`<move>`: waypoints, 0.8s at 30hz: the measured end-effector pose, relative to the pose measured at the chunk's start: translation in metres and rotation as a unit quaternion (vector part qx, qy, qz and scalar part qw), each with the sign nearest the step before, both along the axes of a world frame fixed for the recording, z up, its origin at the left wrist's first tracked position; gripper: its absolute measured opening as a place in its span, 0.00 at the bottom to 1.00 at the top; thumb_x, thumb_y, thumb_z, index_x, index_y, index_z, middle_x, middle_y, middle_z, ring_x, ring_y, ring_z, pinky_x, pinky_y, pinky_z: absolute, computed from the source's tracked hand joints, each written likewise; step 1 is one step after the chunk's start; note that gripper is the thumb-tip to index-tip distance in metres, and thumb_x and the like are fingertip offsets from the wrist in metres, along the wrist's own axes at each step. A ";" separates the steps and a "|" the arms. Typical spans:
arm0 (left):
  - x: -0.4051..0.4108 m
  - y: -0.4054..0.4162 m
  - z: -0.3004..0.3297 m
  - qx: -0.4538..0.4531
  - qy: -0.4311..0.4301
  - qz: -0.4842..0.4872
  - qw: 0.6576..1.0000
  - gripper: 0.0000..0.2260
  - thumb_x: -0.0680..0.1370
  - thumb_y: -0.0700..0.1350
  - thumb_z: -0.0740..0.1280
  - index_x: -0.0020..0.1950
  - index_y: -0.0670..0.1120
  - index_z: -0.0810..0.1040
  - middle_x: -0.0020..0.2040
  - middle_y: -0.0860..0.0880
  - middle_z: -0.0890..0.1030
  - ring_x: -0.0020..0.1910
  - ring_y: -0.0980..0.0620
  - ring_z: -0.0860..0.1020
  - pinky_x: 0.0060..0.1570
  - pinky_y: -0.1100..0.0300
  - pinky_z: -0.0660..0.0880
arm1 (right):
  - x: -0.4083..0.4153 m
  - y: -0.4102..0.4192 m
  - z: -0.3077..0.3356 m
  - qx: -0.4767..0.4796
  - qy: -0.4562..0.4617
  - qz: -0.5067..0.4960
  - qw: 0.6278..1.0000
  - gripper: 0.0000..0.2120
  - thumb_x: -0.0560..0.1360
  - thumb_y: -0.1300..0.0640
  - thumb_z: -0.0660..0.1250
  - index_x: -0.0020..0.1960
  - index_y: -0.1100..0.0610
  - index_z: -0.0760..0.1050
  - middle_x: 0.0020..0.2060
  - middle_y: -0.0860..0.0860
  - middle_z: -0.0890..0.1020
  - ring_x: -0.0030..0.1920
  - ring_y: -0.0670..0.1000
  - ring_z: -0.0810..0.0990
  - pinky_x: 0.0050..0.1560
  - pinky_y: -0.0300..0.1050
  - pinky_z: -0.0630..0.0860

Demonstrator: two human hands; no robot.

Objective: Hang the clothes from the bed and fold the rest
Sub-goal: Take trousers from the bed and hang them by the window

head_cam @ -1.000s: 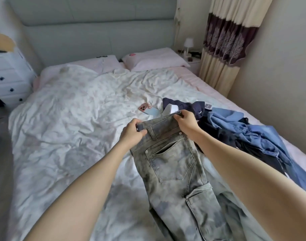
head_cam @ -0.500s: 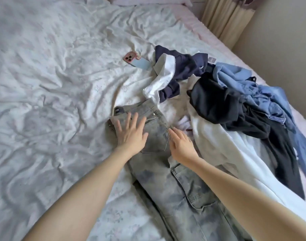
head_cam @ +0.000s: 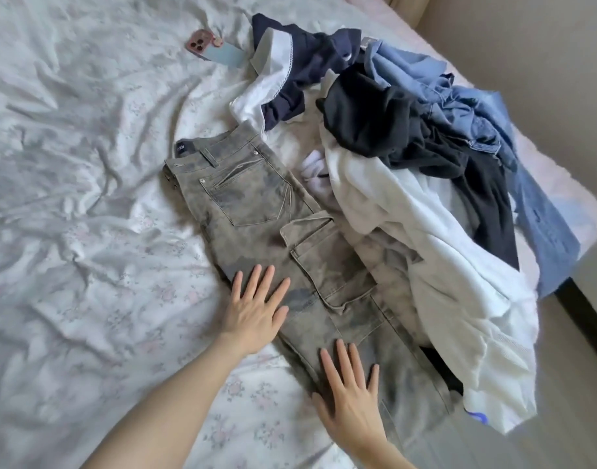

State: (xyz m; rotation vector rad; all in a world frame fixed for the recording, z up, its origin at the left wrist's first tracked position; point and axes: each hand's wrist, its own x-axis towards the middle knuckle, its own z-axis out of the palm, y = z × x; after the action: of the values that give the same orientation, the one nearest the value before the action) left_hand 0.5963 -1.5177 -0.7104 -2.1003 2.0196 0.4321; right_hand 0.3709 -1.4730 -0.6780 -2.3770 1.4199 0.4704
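Grey-green mottled cargo trousers (head_cam: 256,204) lie flat on the bed (head_cam: 70,198), waistband away from me, legs running toward the bottom right. My left hand (head_cam: 256,309) presses flat on the thigh part at the trousers' left edge, fingers straight and spread. My right hand (head_cam: 349,397) lies flat lower down on the leg, fingers straight too. To the right sits a heap of clothes: a white garment (head_cam: 425,265), a black one (head_cam: 392,130), a blue denim piece (head_cam: 476,113) and a navy top with a white collar (head_cam: 307,62).
A phone in a pink and pale blue case (head_cam: 212,49) lies on the floral duvet beyond the trousers. The bed's right edge (head_cam: 588,211) drops to the floor beside a beige wall (head_cam: 544,45). The white garment hangs over that edge.
The trousers went from held up by the waistband to lying flat on the bed. Both hands let go and slid down from the waist to the legs, now pressing flat.
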 end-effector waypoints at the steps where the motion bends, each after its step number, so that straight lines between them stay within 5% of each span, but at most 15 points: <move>1: -0.001 0.004 0.000 0.012 0.004 -0.015 1.000 0.26 0.80 0.60 0.44 0.76 0.56 0.42 0.77 0.46 0.42 0.75 0.43 0.40 0.69 0.41 0.34 | -0.006 0.008 0.001 0.014 0.012 0.000 1.000 0.37 0.59 0.44 0.76 0.66 0.52 0.74 0.66 0.56 0.73 0.64 0.61 0.73 0.52 0.67 0.72; 5: -0.014 0.025 0.003 0.022 0.011 -0.101 0.995 0.27 0.79 0.63 0.46 0.76 0.59 0.42 0.77 0.49 0.40 0.75 0.44 0.38 0.69 0.42 0.33 | -0.025 0.028 -0.002 0.054 0.048 -0.042 0.997 0.35 0.75 0.52 0.61 0.77 0.52 0.47 0.75 0.55 0.42 0.74 0.61 0.40 0.69 0.68 0.48; 6: -0.020 0.033 0.003 0.024 0.009 -0.124 0.992 0.27 0.79 0.62 0.47 0.76 0.59 0.44 0.77 0.49 0.41 0.75 0.44 0.38 0.69 0.42 0.33 | -0.029 0.035 -0.003 0.041 0.045 -0.048 0.997 0.34 0.74 0.53 0.63 0.76 0.55 0.52 0.76 0.56 0.48 0.74 0.62 0.44 0.69 0.68 0.52; 8: -0.027 0.037 0.009 0.020 0.003 -0.158 0.987 0.25 0.80 0.58 0.52 0.76 0.57 0.51 0.78 0.50 0.45 0.76 0.44 0.40 0.70 0.42 0.35 | -0.029 0.041 -0.001 0.009 0.044 -0.066 0.997 0.35 0.61 0.55 0.77 0.67 0.59 0.72 0.66 0.59 0.72 0.67 0.62 0.70 0.58 0.66 0.71; 10: -0.041 0.041 0.020 -0.024 0.012 -0.189 0.982 0.21 0.78 0.52 0.61 0.71 0.53 0.67 0.76 0.48 0.59 0.75 0.45 0.54 0.72 0.43 0.45 | -0.031 0.050 -0.001 -0.025 0.034 -0.066 0.997 0.37 0.51 0.57 0.81 0.59 0.60 0.78 0.56 0.57 0.80 0.56 0.59 0.79 0.48 0.63 0.78; 12: -0.057 0.042 0.026 -0.113 0.013 -0.231 0.966 0.12 0.70 0.44 0.71 0.53 0.51 0.83 0.60 0.49 0.79 0.63 0.46 0.75 0.64 0.48 0.69 | -0.034 0.054 -0.003 -0.050 0.040 -0.077 0.995 0.38 0.49 0.58 0.80 0.60 0.60 0.78 0.51 0.56 0.81 0.51 0.58 0.81 0.45 0.59 0.78; 14: -0.072 0.045 0.029 -0.173 0.019 -0.276 0.945 0.07 0.67 0.39 0.68 0.39 0.49 0.83 0.44 0.52 0.84 0.46 0.50 0.82 0.50 0.57 0.78 | -0.042 0.060 -0.006 -0.064 0.054 -0.105 0.991 0.38 0.51 0.58 0.78 0.61 0.59 0.77 0.45 0.54 0.80 0.45 0.55 0.80 0.40 0.54 0.77; 16: -0.077 0.048 0.030 -0.193 0.020 -0.280 0.940 0.06 0.65 0.37 0.68 0.35 0.48 0.82 0.36 0.52 0.81 0.38 0.51 0.80 0.39 0.61 0.78 | -0.046 0.064 -0.007 -0.064 0.055 -0.110 0.990 0.36 0.62 0.58 0.73 0.69 0.59 0.68 0.47 0.55 0.77 0.47 0.55 0.76 0.43 0.53 0.74; 18: -0.079 0.048 0.035 -0.197 0.027 -0.279 0.939 0.06 0.63 0.35 0.69 0.32 0.47 0.80 0.31 0.51 0.79 0.33 0.51 0.79 0.31 0.62 0.75 | -0.049 0.074 -0.018 -0.020 0.033 -0.106 0.994 0.32 0.75 0.61 0.59 0.76 0.60 0.50 0.56 0.55 0.71 0.55 0.56 0.71 0.52 0.52 0.69; 20: -0.081 0.050 0.043 -0.198 0.036 -0.280 0.939 0.07 0.60 0.33 0.69 0.30 0.46 0.79 0.29 0.50 0.78 0.31 0.50 0.78 0.28 0.63 0.74 | -0.054 0.083 -0.026 -0.016 0.001 -0.099 0.995 0.30 0.77 0.64 0.52 0.76 0.61 0.43 0.59 0.55 0.69 0.57 0.55 0.68 0.53 0.49 0.67; 22: -0.082 0.052 0.051 -0.199 0.040 -0.282 0.938 0.08 0.59 0.32 0.68 0.30 0.45 0.79 0.29 0.50 0.78 0.30 0.50 0.78 0.26 0.64 0.73 | -0.058 0.084 -0.020 -0.026 -0.031 -0.101 0.994 0.29 0.78 0.65 0.53 0.76 0.63 0.47 0.58 0.56 0.71 0.56 0.55 0.70 0.52 0.47 0.69; 24: -0.082 0.057 0.053 -0.177 0.052 -0.269 0.945 0.12 0.53 0.31 0.73 0.30 0.45 0.79 0.30 0.50 0.78 0.30 0.50 0.78 0.25 0.64 0.72 | -0.060 0.084 -0.009 -0.045 -0.040 -0.079 0.995 0.30 0.71 0.63 0.67 0.71 0.67 0.63 0.48 0.55 0.77 0.46 0.53 0.76 0.43 0.42 0.73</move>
State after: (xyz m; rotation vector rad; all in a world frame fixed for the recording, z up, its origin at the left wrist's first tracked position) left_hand 0.5145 -1.4602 -0.6576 -1.5921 2.7748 0.0902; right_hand 0.3105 -1.3890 -0.6873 -2.2998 1.6078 0.2711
